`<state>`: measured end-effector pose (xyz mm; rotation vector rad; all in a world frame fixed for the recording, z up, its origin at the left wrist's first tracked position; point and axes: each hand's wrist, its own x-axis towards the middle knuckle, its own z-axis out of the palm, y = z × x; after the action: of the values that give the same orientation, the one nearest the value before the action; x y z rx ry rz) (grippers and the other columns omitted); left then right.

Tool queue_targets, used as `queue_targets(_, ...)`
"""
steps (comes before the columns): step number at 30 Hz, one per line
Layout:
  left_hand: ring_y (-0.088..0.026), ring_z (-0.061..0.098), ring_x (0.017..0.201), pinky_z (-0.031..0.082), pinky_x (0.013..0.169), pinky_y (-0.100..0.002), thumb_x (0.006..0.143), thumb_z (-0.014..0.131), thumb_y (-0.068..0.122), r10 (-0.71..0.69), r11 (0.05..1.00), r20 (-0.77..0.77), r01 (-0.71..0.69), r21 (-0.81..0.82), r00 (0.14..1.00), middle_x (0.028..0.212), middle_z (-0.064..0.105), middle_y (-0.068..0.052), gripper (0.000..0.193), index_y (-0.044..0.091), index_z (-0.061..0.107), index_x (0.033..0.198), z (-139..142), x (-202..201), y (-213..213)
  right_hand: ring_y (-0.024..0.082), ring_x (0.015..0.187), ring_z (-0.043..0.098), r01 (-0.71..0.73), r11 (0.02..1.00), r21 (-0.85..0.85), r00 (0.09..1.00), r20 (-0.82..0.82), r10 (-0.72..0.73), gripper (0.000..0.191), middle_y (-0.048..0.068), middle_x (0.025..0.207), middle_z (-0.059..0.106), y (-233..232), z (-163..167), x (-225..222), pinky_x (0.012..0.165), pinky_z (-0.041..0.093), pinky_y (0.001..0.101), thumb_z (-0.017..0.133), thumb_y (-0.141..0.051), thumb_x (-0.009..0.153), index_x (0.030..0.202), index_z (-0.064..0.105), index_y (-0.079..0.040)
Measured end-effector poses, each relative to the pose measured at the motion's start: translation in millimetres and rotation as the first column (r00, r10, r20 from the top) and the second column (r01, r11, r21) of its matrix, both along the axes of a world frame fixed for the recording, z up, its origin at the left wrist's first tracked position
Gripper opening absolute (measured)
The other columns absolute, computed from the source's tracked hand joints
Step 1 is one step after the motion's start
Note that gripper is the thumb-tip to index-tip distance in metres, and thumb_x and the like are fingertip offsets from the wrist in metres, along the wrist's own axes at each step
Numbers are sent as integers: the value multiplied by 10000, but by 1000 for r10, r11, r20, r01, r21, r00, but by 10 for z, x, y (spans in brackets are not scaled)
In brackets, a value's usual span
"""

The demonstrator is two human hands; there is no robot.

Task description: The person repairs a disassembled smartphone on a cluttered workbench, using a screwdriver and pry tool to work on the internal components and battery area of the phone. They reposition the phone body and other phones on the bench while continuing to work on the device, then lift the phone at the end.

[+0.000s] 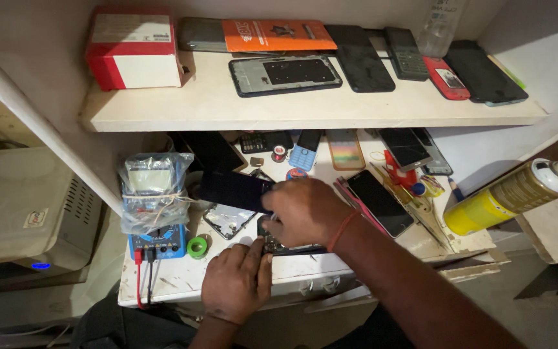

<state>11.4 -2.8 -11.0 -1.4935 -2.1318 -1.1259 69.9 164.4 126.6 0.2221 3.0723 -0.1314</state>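
Note:
My right hand (305, 210) reaches across the bench and lifts a dark phone screen panel (234, 189) by its right edge. Beneath it lies an opened phone body (278, 246) with its circuit parts showing. My left hand (237, 281) rests at the bench's front edge, its fingers pressing on the left end of that phone body. A detached shiny back cover (227, 221) lies just left of the two hands.
A plastic-wrapped blue multimeter (155, 203) with red and black leads stands at left, a green tape roll (196, 247) beside it. Several phones lie on the bench (182, 274) and upper shelf (214, 106). A yellow gas canister (508, 194) lies at right, a red-and-white box (134, 48) upper left.

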Motion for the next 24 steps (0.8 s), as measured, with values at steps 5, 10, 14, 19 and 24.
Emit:
queue_targets(5,-288,663,700,520,632,-421,876,689,237,12,1000,-21,-11,26,1000,799,654,-100,301,33,751,1089,-9,3,-3,345,855,715,37,998,-53,996,83,-32,233,133,861,736,45,-6,-17,801,554,464,642,-307,900,849,741,-102)
queue_targets(10,-291,652,690,511,625,-430,872,693,234,4,1000,-13,-4,12,1000,791,644,-99,308,33,754,1098,-25,-3,1,372,829,706,-25,994,-104,997,-74,17,208,157,842,719,49,-19,35,756,553,481,669,-277,807,820,734,-79)
queue_targets(14,-290,653,690,509,623,-431,871,693,240,10,1000,-4,-10,1,1000,777,636,-96,312,33,752,1096,-21,-1,2,382,820,704,63,998,-32,997,42,-62,313,167,787,702,77,-19,30,788,548,498,707,-388,881,781,728,-92)
queue_targets(19,-292,653,692,507,623,-430,877,686,240,-1,1000,-13,1,11,1000,788,638,-98,313,29,746,1101,-21,9,-13,389,773,701,-58,979,-193,992,-125,34,252,152,763,706,94,-18,72,694,546,493,674,-318,799,767,698,-69)
queue_targets(24,-273,655,677,518,621,-415,895,682,239,-9,999,-4,9,-34,1000,778,643,-100,312,16,748,1102,-29,-10,-1,377,785,706,110,994,-27,994,28,-109,343,166,763,695,98,-21,83,756,544,492,699,-409,924,782,698,-97)
